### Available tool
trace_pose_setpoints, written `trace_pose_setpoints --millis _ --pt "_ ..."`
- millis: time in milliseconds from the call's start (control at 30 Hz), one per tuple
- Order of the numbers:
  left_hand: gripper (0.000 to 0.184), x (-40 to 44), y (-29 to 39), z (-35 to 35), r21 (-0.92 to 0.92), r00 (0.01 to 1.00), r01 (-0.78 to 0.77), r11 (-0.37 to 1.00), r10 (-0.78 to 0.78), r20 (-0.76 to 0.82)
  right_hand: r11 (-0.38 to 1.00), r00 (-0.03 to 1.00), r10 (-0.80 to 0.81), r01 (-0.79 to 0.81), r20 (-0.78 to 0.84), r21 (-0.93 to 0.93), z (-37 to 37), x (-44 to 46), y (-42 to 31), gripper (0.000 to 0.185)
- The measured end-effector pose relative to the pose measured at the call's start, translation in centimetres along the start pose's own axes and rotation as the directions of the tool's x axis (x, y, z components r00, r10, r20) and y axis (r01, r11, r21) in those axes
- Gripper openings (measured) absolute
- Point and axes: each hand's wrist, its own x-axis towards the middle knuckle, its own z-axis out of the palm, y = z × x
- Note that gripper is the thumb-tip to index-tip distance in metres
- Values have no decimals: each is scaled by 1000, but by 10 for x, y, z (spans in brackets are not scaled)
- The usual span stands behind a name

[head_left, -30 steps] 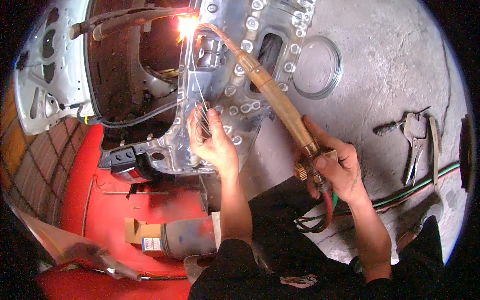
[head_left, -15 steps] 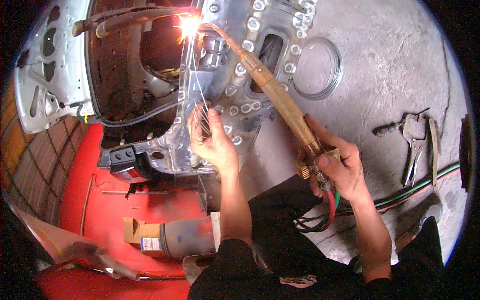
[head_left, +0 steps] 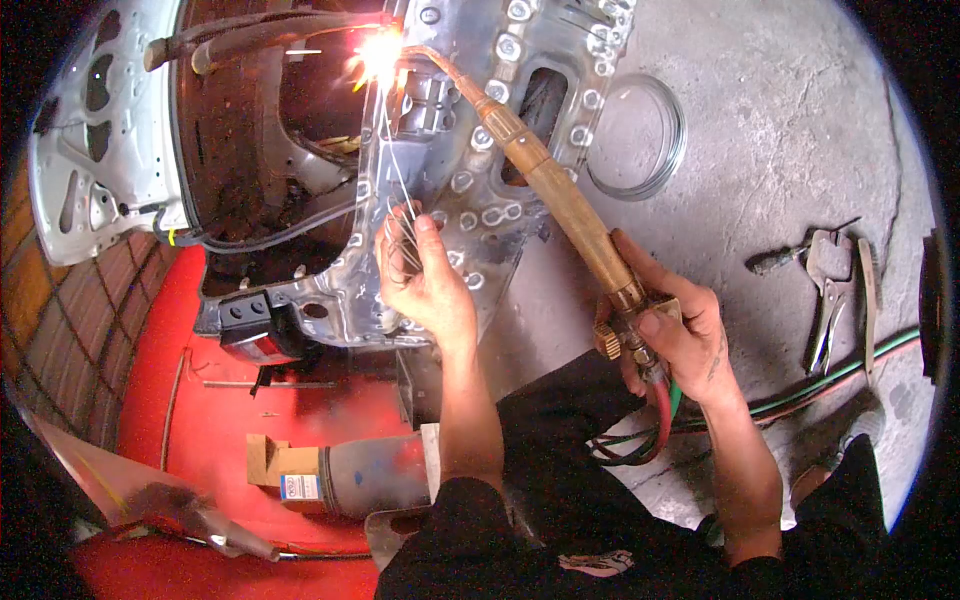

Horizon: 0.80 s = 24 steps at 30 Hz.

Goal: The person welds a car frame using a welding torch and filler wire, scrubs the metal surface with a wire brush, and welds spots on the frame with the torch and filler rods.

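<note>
My right hand (head_left: pixel 680 345) is wrapped round the valve end of a brass gas welding torch (head_left: pixel 560 190). Its bent tip reaches up to a bright, sparking glow (head_left: pixel 380 55) on a metal car body panel (head_left: pixel 430 160). In my left hand (head_left: pixel 428 275) a thin coiled welding wire (head_left: pixel 405 180) is pinched, and its free end runs up into the glow. The glare hides the exact contact between flame, wire and metal. Red and green hoses (head_left: pixel 668 410) leave the torch below my right hand.
Locking pliers (head_left: pixel 828 285) and a wire coil (head_left: pixel 680 140) lie on the concrete floor at right, where hoses (head_left: pixel 800 395) also run. A grey cylinder (head_left: pixel 375 475) and cardboard box (head_left: pixel 290 475) sit on the red surface. A car door (head_left: pixel 110 130) stands at left.
Both hands, the torch and the wire stay almost in place. The glow has spread slightly, and a bright spark streak shows to its left.
</note>
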Motion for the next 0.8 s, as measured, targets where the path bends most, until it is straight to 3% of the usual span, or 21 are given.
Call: trace_pose_setpoints --millis 33,133,267,333,433,800 --pt "21 0 -1 0 -1 1000 1 1000 -1 4 1000 1000 -7 7 -1 -22 0 0 1 77" --pt "22 1 -1 -1 11 1000 1 1000 -1 17 1000 1000 9 -9 1 28 0 -1 -2 58" --pt "22 0 1 -2 46 1000 1 999 -2 31 997 1000 -16 17 -10 73 2 0 3 59" --pt "23 0 0 -2 43 1000 2 999 -4 31 998 1000 -5 6 -12 67 1 -1 5 60" --pt "22 1 0 -1 27 999 16 1000 -17 28 998 1000 8 -8 4 59 1 0 5 79" --pt "25 2 -1 -1 32 1000 6 999 -7 28 998 1000 -8 8 2 68 3 0 7 78"
